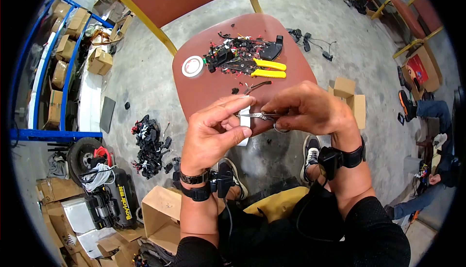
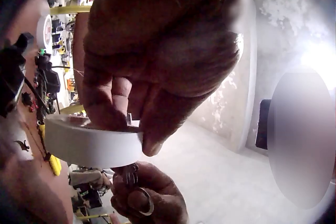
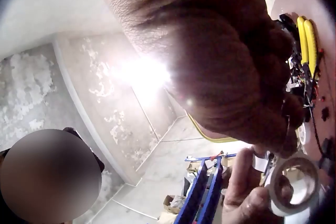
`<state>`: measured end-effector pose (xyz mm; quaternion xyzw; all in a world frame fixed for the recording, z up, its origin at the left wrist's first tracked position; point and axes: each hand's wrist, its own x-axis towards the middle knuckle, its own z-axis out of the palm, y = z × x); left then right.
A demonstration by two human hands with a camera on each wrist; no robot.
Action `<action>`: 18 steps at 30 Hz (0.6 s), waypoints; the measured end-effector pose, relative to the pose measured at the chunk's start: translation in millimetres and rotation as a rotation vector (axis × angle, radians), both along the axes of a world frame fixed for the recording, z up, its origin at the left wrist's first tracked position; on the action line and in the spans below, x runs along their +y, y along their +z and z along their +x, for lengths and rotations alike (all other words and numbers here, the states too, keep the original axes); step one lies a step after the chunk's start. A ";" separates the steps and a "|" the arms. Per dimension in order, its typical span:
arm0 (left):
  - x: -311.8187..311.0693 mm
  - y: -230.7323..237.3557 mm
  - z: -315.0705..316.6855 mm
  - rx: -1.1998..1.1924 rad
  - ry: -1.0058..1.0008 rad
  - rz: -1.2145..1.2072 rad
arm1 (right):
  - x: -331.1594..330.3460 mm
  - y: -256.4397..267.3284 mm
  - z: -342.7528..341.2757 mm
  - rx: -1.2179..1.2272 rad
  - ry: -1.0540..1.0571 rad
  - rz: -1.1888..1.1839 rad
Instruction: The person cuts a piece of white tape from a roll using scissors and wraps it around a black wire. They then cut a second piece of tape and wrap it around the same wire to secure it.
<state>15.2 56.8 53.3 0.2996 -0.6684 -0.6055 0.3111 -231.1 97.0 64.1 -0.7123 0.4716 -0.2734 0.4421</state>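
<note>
My left hand [image 1: 206,131] pinches a roll of white tape [image 2: 94,148] between thumb and fingers, its rim toward me in the head view. From the right comes my right hand [image 1: 313,107], gripping small metal scissors [image 1: 253,115] by their finger rings. The blades reach across the roll near the left fingertips; in the left wrist view they pass partly behind it. Beyond the hands, on the red chair seat [image 1: 213,90], are yellow-handled pliers [image 1: 269,69], a short dark cable [image 1: 257,86] and another white tape roll [image 1: 192,66].
A heap of small black and red connectors [image 1: 238,53] covers the seat's back part. More black parts [image 1: 150,145] lie on the floor at left, near an open cardboard box [image 1: 162,213] and a black compressor [image 1: 114,199]. Another person's legs [image 1: 432,111] show at right.
</note>
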 end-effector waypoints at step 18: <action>-40.7 -19.9 20.0 0.185 0.505 -0.059 | -21.4 -76.9 -54.7 0.237 -0.605 -0.140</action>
